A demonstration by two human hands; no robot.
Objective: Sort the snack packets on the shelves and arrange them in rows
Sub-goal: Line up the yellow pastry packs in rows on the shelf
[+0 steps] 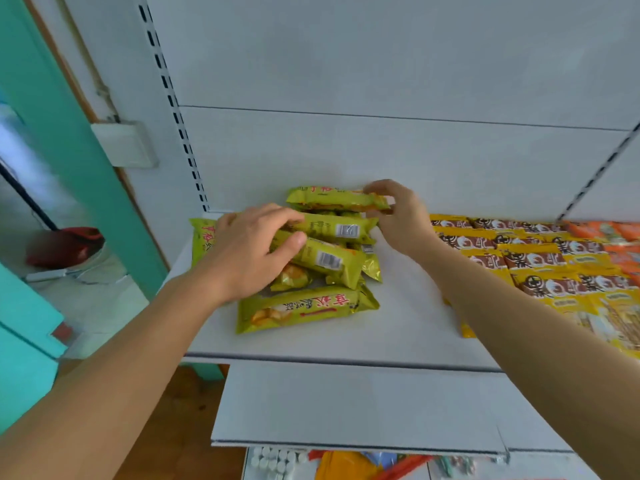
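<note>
A loose pile of several green snack packets [332, 258] lies on the white shelf [398, 323], left of centre. My left hand [249, 251] lies over the pile's left side, fingers and thumb curled around a packet with a barcode [341, 227]. My right hand [403, 216] pinches the right end of the topmost green packet [329, 199] at the back of the pile. One green packet [304, 308] lies flat in front, printed side up. Another green packet [202, 237] sticks out to the left, partly hidden by my left hand.
Rows of yellow-and-brown packets [530, 261] fill the shelf's right part, with orange packets [609, 233] behind them. A lower shelf [346, 410] juts out below, with more goods under it. The slotted upright [173, 98] bounds the left side; a teal door frame [52, 116] stands beyond.
</note>
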